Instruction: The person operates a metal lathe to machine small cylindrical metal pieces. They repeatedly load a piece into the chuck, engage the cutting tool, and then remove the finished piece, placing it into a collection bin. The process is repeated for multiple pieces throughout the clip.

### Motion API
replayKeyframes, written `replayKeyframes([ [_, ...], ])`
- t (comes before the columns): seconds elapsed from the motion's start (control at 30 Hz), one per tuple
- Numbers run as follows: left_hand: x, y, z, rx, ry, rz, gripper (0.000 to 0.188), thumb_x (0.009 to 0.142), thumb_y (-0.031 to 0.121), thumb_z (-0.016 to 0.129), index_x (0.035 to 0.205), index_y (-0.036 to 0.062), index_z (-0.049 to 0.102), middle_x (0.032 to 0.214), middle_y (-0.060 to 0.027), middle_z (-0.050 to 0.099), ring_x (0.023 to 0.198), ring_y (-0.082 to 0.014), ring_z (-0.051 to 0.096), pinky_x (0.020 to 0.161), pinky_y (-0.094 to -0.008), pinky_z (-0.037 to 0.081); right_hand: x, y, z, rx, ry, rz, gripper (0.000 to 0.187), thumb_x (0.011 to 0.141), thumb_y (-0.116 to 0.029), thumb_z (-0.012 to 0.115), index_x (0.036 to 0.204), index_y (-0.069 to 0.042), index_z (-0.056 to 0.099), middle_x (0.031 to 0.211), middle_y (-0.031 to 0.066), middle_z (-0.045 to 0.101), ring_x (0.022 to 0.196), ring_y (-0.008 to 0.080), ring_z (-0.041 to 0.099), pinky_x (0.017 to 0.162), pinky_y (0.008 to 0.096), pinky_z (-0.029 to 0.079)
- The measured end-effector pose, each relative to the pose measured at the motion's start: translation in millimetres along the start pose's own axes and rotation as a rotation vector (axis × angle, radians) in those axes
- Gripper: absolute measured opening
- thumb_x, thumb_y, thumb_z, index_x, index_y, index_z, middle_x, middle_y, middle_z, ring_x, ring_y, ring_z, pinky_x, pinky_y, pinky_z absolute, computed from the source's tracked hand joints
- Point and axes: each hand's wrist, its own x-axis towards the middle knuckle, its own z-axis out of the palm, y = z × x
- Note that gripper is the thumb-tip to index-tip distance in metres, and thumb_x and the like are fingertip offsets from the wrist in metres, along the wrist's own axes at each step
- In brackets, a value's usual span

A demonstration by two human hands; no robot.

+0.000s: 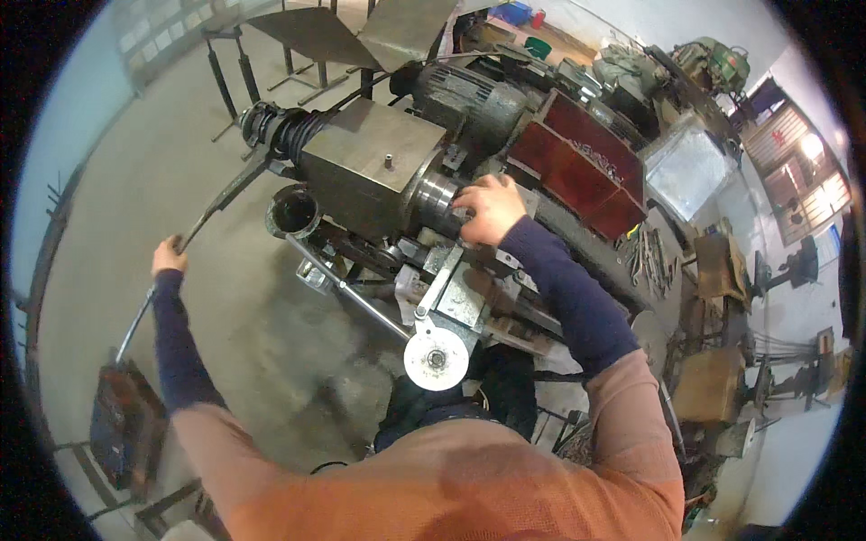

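A small metal lathe stands before me, with a grey boxy headstock [372, 144] and a round steel chuck [437, 200] on its right side. My right hand [490, 209] rests against the chuck's front, fingers curled at its rim; whether they pinch a small part there is hidden. Out to the left, my left hand [170, 256] is wrapped round a long metal lever [216, 203], which runs up to the pulley end [271, 129] of the spindle. Below the chuck sits the tool slide [458, 296], with a pale round handwheel [437, 359] nearest my body.
Behind the chuck are an electric motor [474, 95] and a dark red tray [577, 158] with small parts. Several wrenches [648, 257] lie to the right. A slanted rod [347, 287] crosses in front of the lathe. A dark box [126, 431] stands at lower left.
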Motion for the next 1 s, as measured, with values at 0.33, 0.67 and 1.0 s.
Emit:
replayKeyframes([
  [0.33, -127.0, 166.1, 221.2, -0.045, -0.45, 0.149, 0.036, 0.069, 0.034, 0.064, 0.09, 0.004, 0.063, 0.091, -0.0164, 0.064, 0.089, -0.0308, 0.061, 0.078, -0.0414, 0.048, -234.3, 85.2, -25.4, 0.109, 0.328, 0.357, 0.041, 0.051, -0.017, 0.064, 0.092, -0.008, 0.064, 0.1, 0.0108, 0.06, 0.098, 0.0315, 0.051, 0.087, 0.0411, 0.039],
  [0.67, -114.1, 147.6, 175.5, 0.154, -0.476, 0.15, 0.04, 0.074, 0.03, 0.06, 0.109, 0.0117, 0.056, 0.091, -0.0135, 0.065, 0.091, -0.0285, 0.061, 0.08, -0.0427, 0.046, -500.4, 181.0, 14.0, -0.05, 0.146, 1.218, 0.036, 0.06, -0.013, 0.063, 0.096, -0.007, 0.065, 0.093, 0.0163, 0.064, 0.09, 0.0304, 0.06, 0.081, 0.0362, 0.046],
  [1.0, -111.3, 155.4, 177.5, -1.345, -0.486, -0.579, 0.051, 0.085, 0.033, 0.057, 0.112, -0.0083, 0.047, 0.081, -0.0202, 0.063, 0.051, -0.0217, 0.061, 0.043, -0.0273, 0.049, -793.3, 261.5, 63.2, -0.05, -0.449, 1.993, 0.063, 0.068, -0.043, 0.066, 0.116, -0.006, 0.051, 0.114, 0.0146, 0.057, 0.104, 0.0282, 0.056, 0.086, 0.04, 0.047],
])
